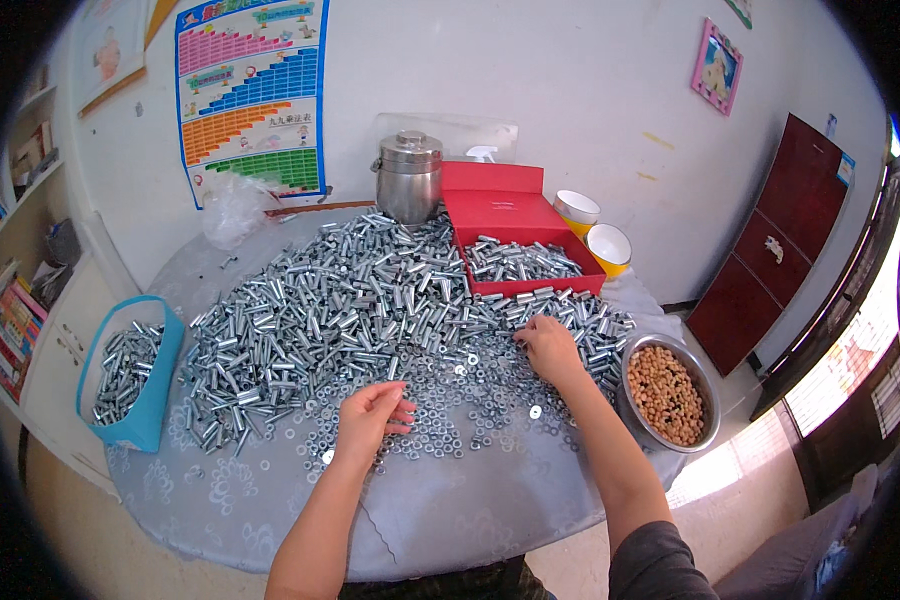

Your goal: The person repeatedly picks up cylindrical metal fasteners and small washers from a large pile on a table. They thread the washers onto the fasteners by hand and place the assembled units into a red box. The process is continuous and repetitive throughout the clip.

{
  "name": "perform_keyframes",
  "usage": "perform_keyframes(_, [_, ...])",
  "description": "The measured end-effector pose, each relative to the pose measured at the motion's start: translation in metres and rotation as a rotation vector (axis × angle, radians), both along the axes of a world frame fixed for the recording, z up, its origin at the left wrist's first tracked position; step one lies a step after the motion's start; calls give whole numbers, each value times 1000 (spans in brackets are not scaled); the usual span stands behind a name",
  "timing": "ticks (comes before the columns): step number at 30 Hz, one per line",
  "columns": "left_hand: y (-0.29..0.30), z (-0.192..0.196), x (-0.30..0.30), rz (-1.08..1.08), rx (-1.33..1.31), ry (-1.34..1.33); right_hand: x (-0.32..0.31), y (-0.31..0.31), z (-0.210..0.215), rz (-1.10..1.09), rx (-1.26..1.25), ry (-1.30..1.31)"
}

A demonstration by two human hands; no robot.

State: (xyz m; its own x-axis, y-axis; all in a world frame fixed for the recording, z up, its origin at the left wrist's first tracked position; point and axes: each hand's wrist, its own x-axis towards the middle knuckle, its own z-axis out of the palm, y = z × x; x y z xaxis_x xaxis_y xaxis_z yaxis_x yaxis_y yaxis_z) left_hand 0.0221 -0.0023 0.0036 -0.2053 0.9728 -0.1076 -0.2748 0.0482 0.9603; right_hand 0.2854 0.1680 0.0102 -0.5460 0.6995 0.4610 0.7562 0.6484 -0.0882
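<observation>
A big heap of silvery metal sleeves and bolts (320,310) covers the middle of the table, with loose washers and nuts (435,425) spread along its near side. Over the left part of these washers is my left hand (363,418), its thumb and forefinger pinched together and the other fingers loosely curled. Whatever lies between those tips is too small to make out. My right hand (550,348) reaches farther forward to the heap's right side, just in front of the red box (535,287). Its fingers are closed at the metal parts, and their grip is partly hidden.
Sleeves also fill the red box and a blue fabric bin (167,375) at the left. At the right edge stands a steel bowl of brown nut-like pieces (667,395). Behind are a steel pot (408,180), yellow-and-white bowls (608,245) and a clear plastic bag (238,210).
</observation>
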Motion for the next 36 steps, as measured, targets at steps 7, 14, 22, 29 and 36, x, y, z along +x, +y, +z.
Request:
perform_keyframes(7, [1, -5, -1, -6, 2, 16, -10, -11, 1, 122, 139, 11])
perform_keyframes(14, [2, -4, 4, -31, -19, 41, -9, -16, 0, 61, 72, 36])
perform_keyframes(22, [0, -5, 12, -111, 64, 121, -54, -85, 24, 233, -913, 682])
perform_keyframes(29, [-6, -1, 29, -109, 184, 209, -68, -108, 7, 340, -1235, 769])
perform_keyframes(36, [-1, -6, 25, 21, 39, -58, -65, -103, 4, 328, -1272, 1022])
